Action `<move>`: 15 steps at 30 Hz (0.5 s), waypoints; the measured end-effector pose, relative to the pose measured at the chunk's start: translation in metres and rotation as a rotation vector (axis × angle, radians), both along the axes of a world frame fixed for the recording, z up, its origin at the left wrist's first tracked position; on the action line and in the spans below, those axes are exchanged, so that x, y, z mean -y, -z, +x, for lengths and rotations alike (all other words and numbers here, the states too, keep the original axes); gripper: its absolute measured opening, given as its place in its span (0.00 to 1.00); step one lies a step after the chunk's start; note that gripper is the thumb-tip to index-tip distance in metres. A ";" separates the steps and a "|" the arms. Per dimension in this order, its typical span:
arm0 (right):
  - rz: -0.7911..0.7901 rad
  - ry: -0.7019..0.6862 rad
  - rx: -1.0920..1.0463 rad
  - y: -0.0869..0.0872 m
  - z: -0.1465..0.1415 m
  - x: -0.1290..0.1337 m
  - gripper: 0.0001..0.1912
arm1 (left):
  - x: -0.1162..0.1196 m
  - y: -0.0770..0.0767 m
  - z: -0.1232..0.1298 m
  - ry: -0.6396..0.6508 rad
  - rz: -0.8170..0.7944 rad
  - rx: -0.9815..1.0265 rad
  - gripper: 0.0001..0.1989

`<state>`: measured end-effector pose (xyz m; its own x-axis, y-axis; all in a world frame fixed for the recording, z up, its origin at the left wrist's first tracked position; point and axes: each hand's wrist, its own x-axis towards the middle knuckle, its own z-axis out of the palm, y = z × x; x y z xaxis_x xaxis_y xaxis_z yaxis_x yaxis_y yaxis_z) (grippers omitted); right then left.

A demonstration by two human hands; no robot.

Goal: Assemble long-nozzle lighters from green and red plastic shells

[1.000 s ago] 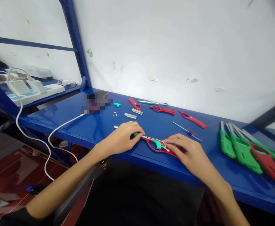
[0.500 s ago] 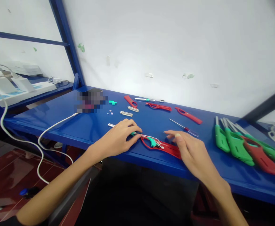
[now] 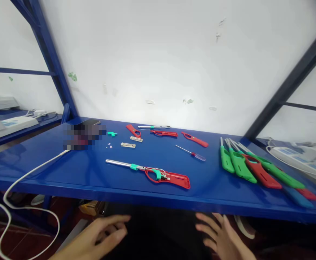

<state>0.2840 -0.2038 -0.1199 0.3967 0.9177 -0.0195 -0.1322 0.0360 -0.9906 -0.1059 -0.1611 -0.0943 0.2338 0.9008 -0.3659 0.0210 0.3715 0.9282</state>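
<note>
Both hands are off the table, low in front of its near edge, holding nothing. My left hand (image 3: 101, 234) has its fingers loosely curled with the thumb apart. My right hand (image 3: 223, 233) has its fingers spread. Nearest to them on the table lies an opened red gas lighter (image 3: 178, 179), its metal tube (image 3: 118, 163) pointing left. A teal trigger (image 3: 156, 174) and white wires show in its half shell. Behind it are two clear fuel tanks (image 3: 127, 145), a teal trigger piece (image 3: 112, 134) and red shell halves (image 3: 194, 139).
A screwdriver (image 3: 192, 154) lies right of centre. Several green and red lighters (image 3: 241, 167) are grouped at the right. Along the back lies a loose metal lighter tube (image 3: 152, 127). A white cable (image 3: 36, 167) runs off the left edge from a blurred object (image 3: 83, 135).
Both hands have let go of the opened red lighter and drawn back below the table edge. The lighter now lies alone on the table. The view has shifted right.
</note>
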 end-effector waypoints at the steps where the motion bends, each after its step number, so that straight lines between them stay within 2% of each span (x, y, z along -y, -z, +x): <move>1: -0.014 -0.008 -0.114 0.001 0.002 -0.008 0.36 | -0.006 0.004 -0.003 -0.037 -0.091 0.074 0.27; 3: -0.012 -0.004 -0.306 -0.002 0.007 -0.021 0.36 | -0.022 0.001 -0.005 -0.154 -0.176 0.217 0.34; 6: -0.016 0.029 -0.497 -0.010 0.010 -0.027 0.31 | -0.038 -0.016 -0.003 -0.349 -0.091 0.363 0.30; 8: -0.041 0.050 -0.577 -0.013 0.009 -0.027 0.30 | -0.041 -0.025 -0.002 -0.435 -0.066 0.421 0.28; 11: -0.058 0.080 -0.655 -0.015 0.006 -0.025 0.29 | -0.038 -0.031 -0.001 -0.481 -0.113 0.434 0.25; 15: -0.046 0.096 -0.706 -0.017 0.006 -0.024 0.25 | -0.036 -0.030 -0.002 -0.480 -0.127 0.362 0.16</move>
<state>0.2896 -0.1802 -0.1031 0.3539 0.8717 -0.3389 -0.7409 0.0401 -0.6704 -0.1079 -0.1246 -0.0643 -0.0580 0.8911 -0.4501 -0.4848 0.3690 0.7930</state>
